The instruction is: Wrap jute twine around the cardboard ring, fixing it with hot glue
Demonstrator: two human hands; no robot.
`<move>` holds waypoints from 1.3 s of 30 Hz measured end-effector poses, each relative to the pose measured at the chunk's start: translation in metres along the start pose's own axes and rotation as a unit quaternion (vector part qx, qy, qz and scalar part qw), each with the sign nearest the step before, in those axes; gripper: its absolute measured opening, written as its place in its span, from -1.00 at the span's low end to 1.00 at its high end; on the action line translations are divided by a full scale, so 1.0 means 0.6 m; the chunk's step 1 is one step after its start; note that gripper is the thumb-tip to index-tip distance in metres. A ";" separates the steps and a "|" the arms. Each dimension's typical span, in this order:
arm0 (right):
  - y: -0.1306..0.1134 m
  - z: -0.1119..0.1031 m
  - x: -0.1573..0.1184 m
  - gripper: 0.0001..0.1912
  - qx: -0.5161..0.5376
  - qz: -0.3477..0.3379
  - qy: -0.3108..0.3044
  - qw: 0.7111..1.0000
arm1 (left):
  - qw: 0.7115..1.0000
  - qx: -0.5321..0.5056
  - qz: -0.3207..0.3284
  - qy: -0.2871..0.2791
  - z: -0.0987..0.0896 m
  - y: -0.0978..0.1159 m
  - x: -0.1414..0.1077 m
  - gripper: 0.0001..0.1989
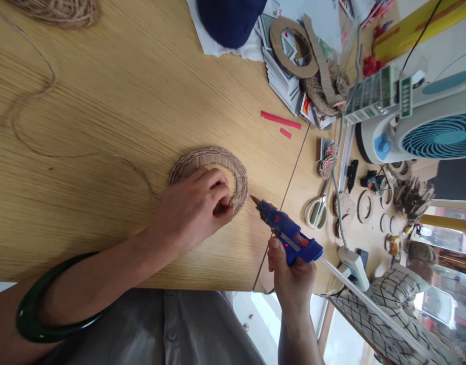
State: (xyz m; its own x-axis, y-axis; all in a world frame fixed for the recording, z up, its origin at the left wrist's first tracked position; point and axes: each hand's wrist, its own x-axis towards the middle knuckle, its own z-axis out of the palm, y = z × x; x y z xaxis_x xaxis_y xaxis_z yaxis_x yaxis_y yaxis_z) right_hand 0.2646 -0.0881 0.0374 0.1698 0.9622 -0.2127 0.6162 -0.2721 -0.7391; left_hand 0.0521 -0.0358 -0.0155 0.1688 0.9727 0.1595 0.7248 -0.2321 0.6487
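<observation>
A ring of cardboard wound with brown twine [217, 153] lies on the wooden table [114, 106]. My left hand [198, 205] is closed over its near side, thumb and fingers pinching the rim. Twine [78, 155] trails off to the left across the wood. In my right hand [291, 276] is a blue hot glue gun [286, 230], gripped by its handle, with a long clear glue stick [354, 289] coming out of the back. The gun's nozzle points at the ring's right edge, a small gap apart from it.
A twine ball [65, 10] sits at the far left. Playing cards [282, 81], a bare cardboard ring [276, 40] and red strips [280, 120] lie farther back. Scissors [316, 212], a power strip [353, 266] and a fan [441, 134] stand to the right. A co-worker's checked sleeve [392, 289] shows.
</observation>
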 end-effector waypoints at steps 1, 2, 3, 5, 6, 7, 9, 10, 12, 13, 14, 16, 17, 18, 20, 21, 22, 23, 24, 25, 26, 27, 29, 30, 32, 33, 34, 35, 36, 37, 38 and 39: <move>0.006 0.000 0.000 -0.72 0.015 0.010 0.007 1.000 | 1.000 -0.003 -0.004 0.006 -0.001 0.001 0.000 -0.85; 0.011 0.001 0.001 -0.71 0.029 0.023 0.012 0.999 | 1.000 -0.007 -0.007 0.010 -0.002 0.003 0.000 -0.85; 0.017 0.002 0.002 -0.69 0.042 0.036 0.012 0.998 | 1.000 -0.012 -0.010 0.012 -0.003 0.004 0.000 -0.85; 0.025 0.005 0.004 -0.65 0.071 0.062 -0.001 0.996 | 0.999 -0.029 -0.013 0.014 -0.005 0.006 0.001 -0.87; 0.027 0.006 0.005 -0.62 0.081 0.073 -0.008 0.994 | 0.999 -0.039 -0.013 0.015 -0.005 0.006 0.001 -0.89; 0.029 0.008 0.006 -0.59 0.090 0.084 -0.015 0.992 | 0.999 -0.048 -0.012 0.017 -0.006 0.006 0.002 -0.92; 0.028 0.011 0.009 -0.54 0.110 0.098 -0.032 0.989 | 0.998 -0.060 -0.008 0.027 -0.006 0.006 0.002 -0.97; 0.026 0.013 0.011 -0.52 0.120 0.102 -0.041 0.987 | 0.998 -0.061 -0.006 0.031 -0.006 0.006 0.002 -0.97; 0.023 0.015 0.015 -0.50 0.140 0.105 -0.057 0.983 | 0.998 -0.056 -0.001 0.031 -0.006 0.006 0.002 -0.95; 0.022 0.016 0.016 -0.51 0.147 0.106 -0.060 0.982 | 0.998 -0.052 0.003 0.028 -0.006 0.006 0.002 -0.95; 0.021 0.016 0.017 -0.52 0.150 0.105 -0.062 0.981 | 0.999 -0.047 0.006 0.023 -0.006 0.006 0.002 -0.94; 0.021 0.016 0.018 -0.53 0.150 0.103 -0.065 0.981 | 0.999 -0.039 0.013 0.015 -0.006 0.005 0.002 -0.93; 0.023 0.015 0.018 -0.54 0.149 0.103 -0.067 0.981 | 0.999 -0.037 0.015 0.011 -0.006 0.004 0.002 -0.92; 0.024 0.015 0.018 -0.54 0.147 0.102 -0.069 0.981 | 0.999 -0.036 0.017 0.007 -0.005 0.003 0.002 -0.92; 0.028 0.013 0.017 -0.54 0.143 0.102 -0.072 0.982 | 0.999 -0.035 0.020 -0.003 -0.004 0.001 0.001 -0.91; 0.030 0.013 0.016 -0.54 0.141 0.102 -0.073 0.982 | 0.999 -0.035 0.020 -0.006 -0.004 0.000 0.001 -0.90; 0.031 0.012 0.015 -0.54 0.139 0.102 -0.074 0.982 | 0.999 -0.034 0.019 -0.009 -0.003 0.000 0.001 -0.89; 0.032 0.012 0.014 -0.53 0.136 0.101 -0.075 0.983 | 0.999 -0.033 0.018 -0.010 -0.002 -0.001 0.001 -0.89; 0.032 0.012 0.014 -0.52 0.134 0.100 -0.075 0.983 | 0.999 -0.031 0.019 -0.012 -0.002 -0.001 0.001 -0.89; 0.032 0.012 0.013 -0.51 0.130 0.100 -0.075 0.984 | 0.999 -0.030 0.019 -0.013 -0.001 -0.001 0.001 -0.89; 0.031 0.012 0.012 -0.50 0.127 0.102 -0.075 0.984 | 0.999 -0.029 0.019 -0.012 -0.001 -0.001 0.001 -0.89; 0.030 0.012 0.012 -0.49 0.122 0.105 -0.075 0.984 | 0.999 -0.028 0.019 -0.012 -0.001 -0.001 0.001 -0.89; 0.029 0.013 0.012 -0.50 0.115 0.114 -0.074 0.984 | 0.999 -0.027 0.016 -0.010 -0.001 -0.001 0.000 -0.88; 0.028 0.013 0.012 -0.51 0.112 0.118 -0.073 0.984 | 0.999 -0.027 0.015 -0.011 -0.001 0.000 0.000 -0.87; 0.028 0.014 0.012 -0.52 0.110 0.122 -0.074 0.984 | 0.999 -0.027 0.013 -0.012 -0.002 0.000 0.000 -0.87; 0.029 0.014 0.013 -0.52 0.110 0.121 -0.075 0.984 | 0.999 -0.028 0.013 -0.013 -0.002 0.000 0.000 -0.87; 0.029 0.015 0.013 -0.52 0.109 0.120 -0.077 0.984 | 0.999 -0.028 0.013 -0.013 -0.003 0.000 0.000 -0.86; 0.029 0.015 0.013 -0.51 0.107 0.117 -0.078 0.984 | 0.999 -0.028 0.013 -0.012 -0.003 0.000 0.000 -0.86; 0.029 0.016 0.013 -0.49 0.105 0.114 -0.078 0.985 | 0.999 -0.027 0.013 -0.012 -0.004 0.001 0.000 -0.86; 0.029 0.016 0.013 -0.48 0.104 0.112 -0.078 0.985 | 0.999 -0.027 0.015 -0.012 -0.005 0.001 0.000 -0.86; 0.029 0.016 0.013 -0.47 0.103 0.112 -0.077 0.985 | 0.999 -0.027 0.017 -0.013 -0.005 0.001 0.000 -0.87; 0.028 0.017 0.014 -0.46 0.104 0.112 -0.077 0.985 | 0.999 -0.027 0.018 -0.014 -0.006 0.002 0.000 -0.87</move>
State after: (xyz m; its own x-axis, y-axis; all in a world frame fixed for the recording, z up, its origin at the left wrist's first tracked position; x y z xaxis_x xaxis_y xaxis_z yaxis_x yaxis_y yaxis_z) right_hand 0.2688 -0.0847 0.0167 0.1551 0.8699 -0.4681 0.4029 -0.4884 -0.7741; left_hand 0.0504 -0.0359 -0.0121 0.2131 0.9632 0.1637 0.6814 -0.2666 0.6816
